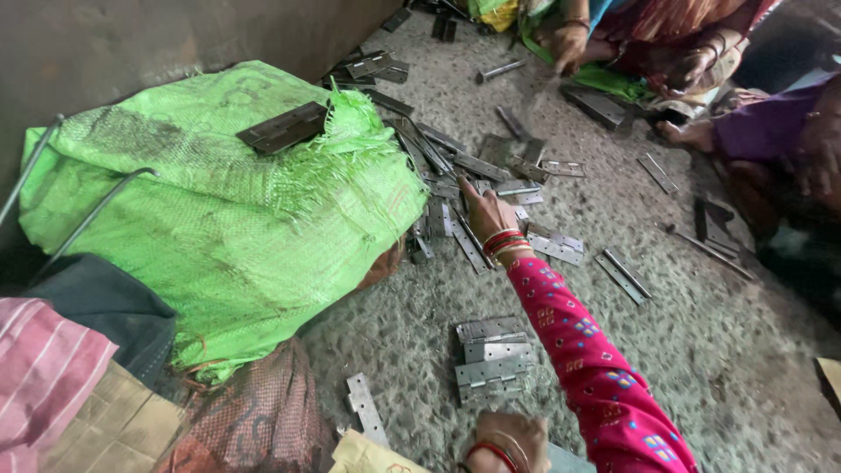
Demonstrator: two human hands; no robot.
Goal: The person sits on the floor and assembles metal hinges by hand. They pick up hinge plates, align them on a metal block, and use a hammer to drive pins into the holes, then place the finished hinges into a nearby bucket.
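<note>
The person's right hand (pixel 484 213) is reaching out across the concrete floor (pixel 701 350) into the loose scatter of metal hinges (pixel 464 175) lying just beside the green woven sack (pixel 228 219), which is serving here as the landmark. The hand is lying palm down, its back to the camera, with red bangles at the wrist and a pink patterned sleeve behind it; its fingertips are hidden among the hinges, so whether they are spread or closing on one cannot be told. The nearest hinges are lying directly under and just ahead of those fingers, at the sack's frayed right edge, most with their long axes running away from the person and slanting slightly to the right, roughly in line with the forearm. The left hand (pixel 508 442) is resting low at the near edge of the view, well away from the sack's frayed edge, curled loosely; whether it is gripping anything cannot be told. A neat stack of hinges (pixel 493 359) is lying between the two hands, nearer the left. A dark folded hinge (pixel 285 127) is sitting on top of the sack. Beyond the scatter, other people are sitting with their own hinges.
</note>
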